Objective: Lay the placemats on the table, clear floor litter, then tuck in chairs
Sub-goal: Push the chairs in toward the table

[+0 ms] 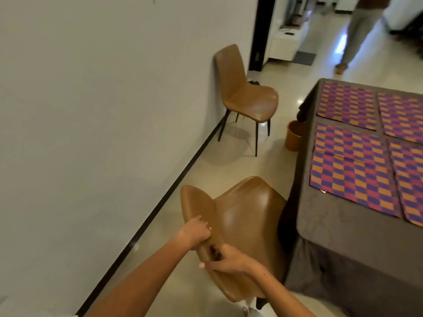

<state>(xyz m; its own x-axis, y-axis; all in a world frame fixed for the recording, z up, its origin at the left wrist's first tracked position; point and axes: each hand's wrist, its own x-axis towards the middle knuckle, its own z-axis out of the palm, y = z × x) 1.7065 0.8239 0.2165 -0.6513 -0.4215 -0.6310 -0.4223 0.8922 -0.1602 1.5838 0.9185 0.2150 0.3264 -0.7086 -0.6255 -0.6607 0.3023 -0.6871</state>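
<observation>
A brown leather chair [247,216] stands close in front of me, its seat facing the table [325,225], which wears a grey cloth. My left hand [196,232] grips the top edge of the chair's backrest. My right hand [229,259] grips the same edge a little lower and nearer to me. Several purple, red and orange checked placemats [352,165] lie flat on the table. A second brown chair [245,94] stands against the wall further ahead, apart from the table.
A white wall [91,110] with a black skirting runs along the left. A small orange bin [294,136] stands on the floor by the table's far corner. Another person's legs [357,33] are in the passage at the top right.
</observation>
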